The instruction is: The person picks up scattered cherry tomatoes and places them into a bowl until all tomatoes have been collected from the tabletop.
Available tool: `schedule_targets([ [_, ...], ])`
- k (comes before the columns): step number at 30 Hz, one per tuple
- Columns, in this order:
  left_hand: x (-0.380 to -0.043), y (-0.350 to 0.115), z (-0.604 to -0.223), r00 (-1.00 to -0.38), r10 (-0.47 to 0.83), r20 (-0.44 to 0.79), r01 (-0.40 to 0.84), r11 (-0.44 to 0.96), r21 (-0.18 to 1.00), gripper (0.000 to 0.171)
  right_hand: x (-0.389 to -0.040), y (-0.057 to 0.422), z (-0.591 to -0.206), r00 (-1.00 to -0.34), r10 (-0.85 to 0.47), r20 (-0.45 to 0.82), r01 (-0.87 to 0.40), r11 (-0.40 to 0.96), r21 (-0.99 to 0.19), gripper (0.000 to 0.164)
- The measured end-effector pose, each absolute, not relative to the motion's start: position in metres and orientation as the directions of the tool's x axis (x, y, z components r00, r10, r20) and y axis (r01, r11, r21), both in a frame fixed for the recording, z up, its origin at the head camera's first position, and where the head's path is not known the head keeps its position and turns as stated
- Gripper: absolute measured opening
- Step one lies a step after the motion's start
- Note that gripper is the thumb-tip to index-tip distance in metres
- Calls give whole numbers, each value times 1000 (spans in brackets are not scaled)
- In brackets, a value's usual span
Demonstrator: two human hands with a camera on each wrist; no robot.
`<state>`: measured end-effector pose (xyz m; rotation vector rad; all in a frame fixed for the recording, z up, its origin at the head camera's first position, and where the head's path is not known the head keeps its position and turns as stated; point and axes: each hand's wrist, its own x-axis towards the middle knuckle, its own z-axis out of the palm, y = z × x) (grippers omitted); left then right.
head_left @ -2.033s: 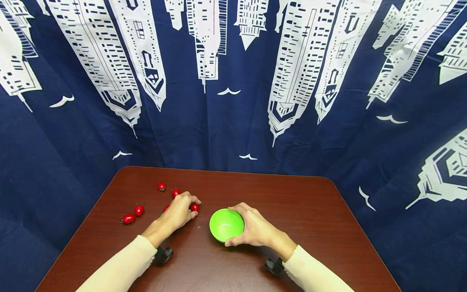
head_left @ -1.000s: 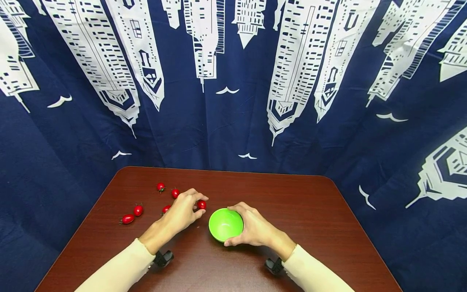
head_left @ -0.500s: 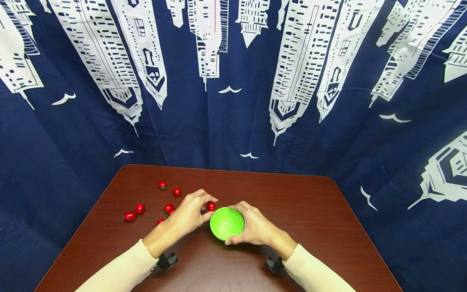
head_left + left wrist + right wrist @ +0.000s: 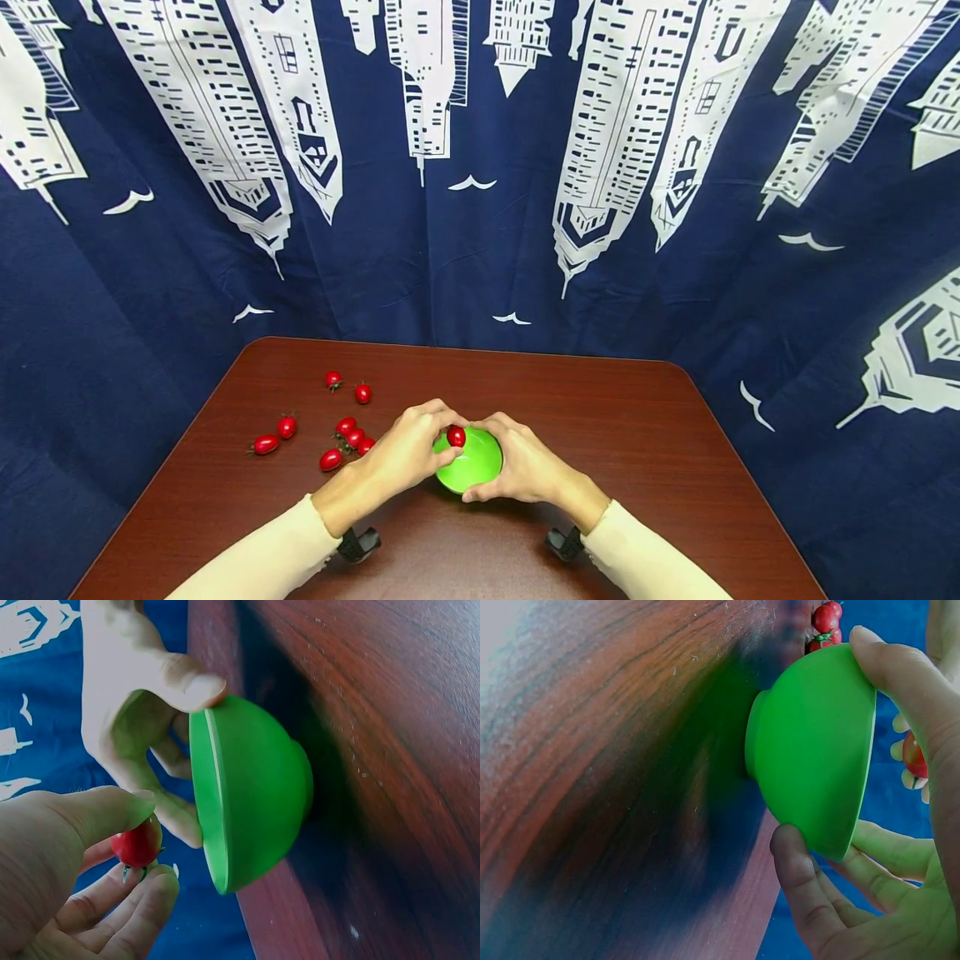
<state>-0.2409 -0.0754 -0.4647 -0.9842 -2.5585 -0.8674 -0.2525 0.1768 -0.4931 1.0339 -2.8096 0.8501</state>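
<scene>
Between thumb and fingertips, my left hand pinches a cherry tomato above the mouth of a small green bowl. The left wrist view shows that cherry tomato outside the rim, its green stem facing the fingertips. Around the bowl's right side curls my right hand, thumb at the near rim and fingers at the far rim. From the right wrist, the bowl appears upright on its foot at the tabletop. The bowl's inside is partly hidden by my left hand.
Several loose cherry tomatoes lie left of my left forearm, with a pair farther left and two more toward the back. The brown wooden table ends at a dark blue curtain printed with white buildings.
My left hand has carried the cherry tomato rightward from the table to above the bowl, uncovering several tomatoes behind it. My right hand and the bowl have stayed in place.
</scene>
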Motion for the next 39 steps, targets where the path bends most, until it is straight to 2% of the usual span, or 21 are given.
schedule_targets([
  [16,-239,-63,-469,-741,539,399,671,600,436,35,-252,179,-493,-780,-593,201,-603,624,-497,94],
  [26,-237,-64,-468,-777,509,369,626,688,367,61,-252,177,-493,-772,-599,213,-616,624,-480,93],
  [39,-238,-80,-467,-793,473,383,602,705,376,61,-253,177,-495,-768,-599,228,-628,631,-455,99],
])
